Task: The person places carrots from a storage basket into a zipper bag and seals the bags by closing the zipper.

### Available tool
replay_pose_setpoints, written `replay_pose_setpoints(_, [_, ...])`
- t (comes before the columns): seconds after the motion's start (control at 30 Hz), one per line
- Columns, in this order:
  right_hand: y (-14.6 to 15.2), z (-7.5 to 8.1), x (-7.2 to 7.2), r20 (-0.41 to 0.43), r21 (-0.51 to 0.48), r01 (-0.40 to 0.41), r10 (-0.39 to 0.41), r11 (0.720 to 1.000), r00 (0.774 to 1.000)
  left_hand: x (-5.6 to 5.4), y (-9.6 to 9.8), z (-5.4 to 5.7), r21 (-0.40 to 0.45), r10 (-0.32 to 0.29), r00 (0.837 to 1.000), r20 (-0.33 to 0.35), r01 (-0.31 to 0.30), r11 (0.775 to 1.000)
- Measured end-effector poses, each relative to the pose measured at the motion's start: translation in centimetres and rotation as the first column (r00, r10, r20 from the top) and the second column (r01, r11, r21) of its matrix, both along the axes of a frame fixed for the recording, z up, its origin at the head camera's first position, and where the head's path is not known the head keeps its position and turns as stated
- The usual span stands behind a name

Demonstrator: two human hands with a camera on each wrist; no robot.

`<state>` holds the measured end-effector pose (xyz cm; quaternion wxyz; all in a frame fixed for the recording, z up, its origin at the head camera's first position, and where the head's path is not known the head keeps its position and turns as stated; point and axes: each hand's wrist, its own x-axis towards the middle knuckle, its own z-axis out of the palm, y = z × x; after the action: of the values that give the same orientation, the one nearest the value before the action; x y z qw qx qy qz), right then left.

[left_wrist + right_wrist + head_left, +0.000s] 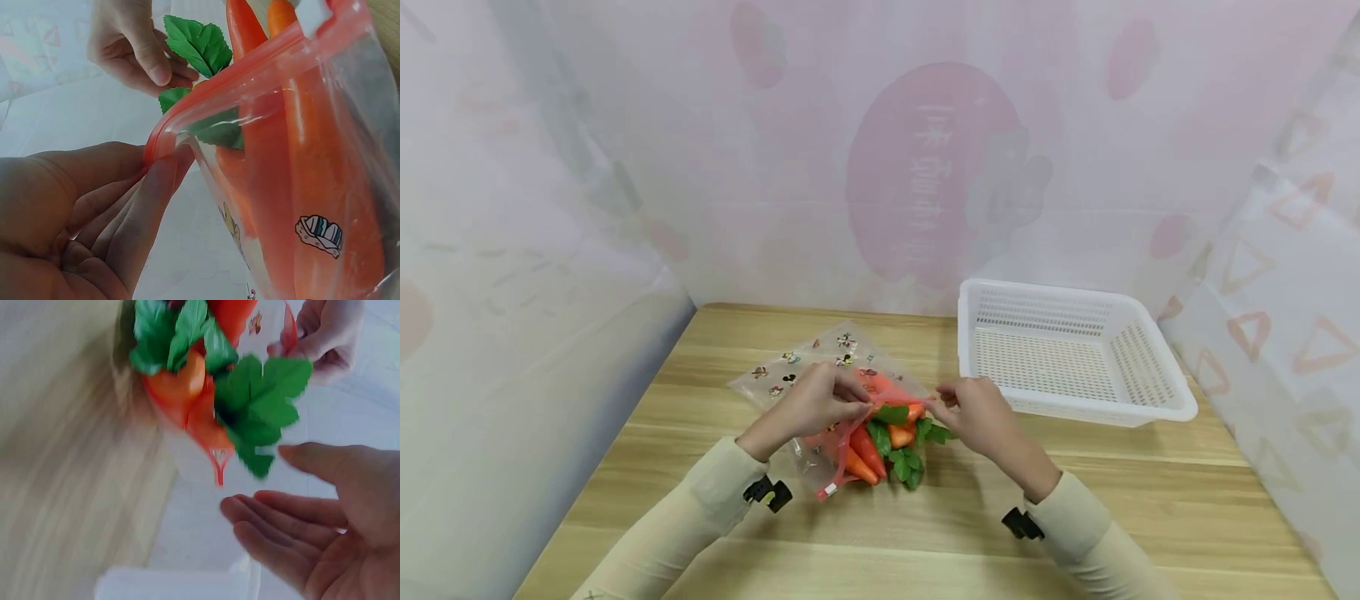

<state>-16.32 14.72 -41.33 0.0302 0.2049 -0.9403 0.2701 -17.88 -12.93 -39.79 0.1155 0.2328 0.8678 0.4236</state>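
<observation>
A clear zip bag with cartoon prints and a red zip edge lies on the table, its mouth facing the person. My left hand pinches the red edge between thumb and fingers, as the left wrist view shows. Inside are orange carrots and a redder, carrot-shaped piece; their tips and several green leaves stick out of the mouth. Beside the bag's right corner is my right hand. In the right wrist view its thumb and fingers are apart, close to a leaf, with nothing between them.
To the right, behind the right hand, stands a white plastic basket with slotted walls. A white slider sits at the zip's near end. Pale printed curtains enclose the wooden table at the back and sides.
</observation>
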Motion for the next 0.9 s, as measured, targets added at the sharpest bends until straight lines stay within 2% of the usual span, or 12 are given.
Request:
replay_pose_setpoints(0.1, [1.0, 0.1, -0.5, -0.098, 0.082, -0.093, 0.101, 0.992, 0.99, 0.0, 0.0, 0.2, 0.001, -0.002, 1.0, -0.006, 0.002, 1.0])
replay_pose_setpoints(0.2, [1.6, -0.4, -1.1, -0.146, 0.154, -0.17, 0.193, 0.973, 0.97, 0.1, 0.1, 0.3, -0.001, 0.001, 1.0, 0.0, -0.001, 1.0])
replay_pose_setpoints(0.37, [1.8, -2.1, -1.8, -0.285, 0.253, -0.219, 0.289, 0.943, 0.914, 0.2, 0.0, 0.2, -0.01, 0.008, 1.0, -0.002, -0.008, 1.0])
replay_pose_setpoints(0.47, [1.7, -2.9, -2.0, -0.386, 0.283, -0.213, 0.314, 0.935, 0.867, 0.3, -0.1, 0.2, -0.013, 0.008, 1.0, -0.013, -0.008, 1.0])
replay_pose_setpoints(0.57, [1.4, -3.4, -2.2, -0.442, 0.299, -0.199, 0.32, 0.933, 0.838, 0.3, -0.1, 0.1, -0.013, 0.013, 1.0, -0.012, -0.014, 1.0])
replay_pose_setpoints(0.67, [1.2, -3.6, -2.3, -0.466, 0.309, -0.193, 0.325, 0.931, 0.823, 0.4, -0.2, 0.0, -0.009, 0.012, 1.0, -0.009, -0.012, 1.0])
replay_pose_setpoints(0.9, [1.2, -3.7, -2.1, -0.488, 0.316, -0.178, 0.32, 0.932, 0.812, 0.6, -0.8, 0.1, -0.006, 0.003, 1.0, -0.026, -0.003, 1.0])
